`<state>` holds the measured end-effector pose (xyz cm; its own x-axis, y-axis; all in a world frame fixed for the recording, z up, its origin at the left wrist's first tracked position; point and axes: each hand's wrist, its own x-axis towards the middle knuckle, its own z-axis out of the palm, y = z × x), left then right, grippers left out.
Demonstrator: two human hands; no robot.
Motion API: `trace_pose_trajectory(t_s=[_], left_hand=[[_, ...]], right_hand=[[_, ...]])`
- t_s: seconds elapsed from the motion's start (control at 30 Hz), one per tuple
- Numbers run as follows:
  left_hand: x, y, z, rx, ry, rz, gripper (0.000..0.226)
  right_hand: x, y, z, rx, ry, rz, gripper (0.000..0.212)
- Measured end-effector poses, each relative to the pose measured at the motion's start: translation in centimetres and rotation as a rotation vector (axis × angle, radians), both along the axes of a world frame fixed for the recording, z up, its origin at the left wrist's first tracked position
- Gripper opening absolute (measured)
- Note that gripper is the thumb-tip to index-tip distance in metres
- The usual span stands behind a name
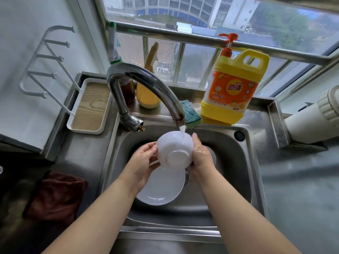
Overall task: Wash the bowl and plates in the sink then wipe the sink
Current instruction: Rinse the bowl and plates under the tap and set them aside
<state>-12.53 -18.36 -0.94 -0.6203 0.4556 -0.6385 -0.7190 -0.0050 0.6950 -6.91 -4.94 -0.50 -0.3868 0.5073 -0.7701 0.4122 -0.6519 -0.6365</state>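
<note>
Under the running faucet (146, 88), both hands (145, 162) (201, 154) clasp the upturned bowl (174, 149) above plates (161, 187) in the sink (229, 162).

Head view, close, down into sink (236, 162)

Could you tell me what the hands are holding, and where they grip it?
Both hold the white bowl under the tap: left hand on its left wall, right hand on its right.

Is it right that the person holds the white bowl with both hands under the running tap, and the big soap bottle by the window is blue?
Not quite. The soap bottle by the window is yellow with an orange label, not blue, as the head view shows. The rest holds: the left hand and right hand hold the white bowl under the running tap.
</note>
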Motion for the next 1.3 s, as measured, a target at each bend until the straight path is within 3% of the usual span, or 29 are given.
trace_pose_trajectory(t_s=[0.17,0.47,0.63,0.73,0.8,0.93,1.07,1.17,1.3], left_hand=[[1.4,1.7,0.2,0.005,-0.046,-0.075,0.021],[1.7,3.3,1.0,-0.034,-0.131,0.004,0.03],[1.2,2.9,1.3,-0.049,-0.21,0.015,0.031],[1.3,2.4,1.2,-0.065,-0.193,0.007,0.027],[1.5,2.0,0.8,-0.126,-0.126,-0.054,0.027],[2.3,1.4,0.8,-0.086,-0.151,-0.076,0.029],[3.2,1.7,0.7,-0.09,-0.104,-0.15,0.026],[3.0,1.3,0.2,-0.188,-0.023,-0.153,0.029],[2.2,0.0,0.7,-0.224,0.016,-0.176,0.03]], right_hand=[[2.0,2.1,0.3,-0.11,0.071,-0.197,0.023],[4.1,2.1,-0.4,-0.203,0.132,-0.033,0.04],[4.4,1.8,0.2,-0.27,0.203,-0.015,0.035],[4.2,1.4,0.6,-0.2,0.266,0.061,0.032],[4.1,1.0,0.4,-0.022,0.264,0.175,0.029],[4.5,0.1,0.0,0.568,0.155,0.623,0.019],[5.7,-1.6,-0.6,1.002,0.053,1.015,0.03],[6.6,-1.7,-0.8,1.178,0.155,1.167,0.024],[7.5,1.7,-2.0,1.705,0.163,1.303,0.022]])
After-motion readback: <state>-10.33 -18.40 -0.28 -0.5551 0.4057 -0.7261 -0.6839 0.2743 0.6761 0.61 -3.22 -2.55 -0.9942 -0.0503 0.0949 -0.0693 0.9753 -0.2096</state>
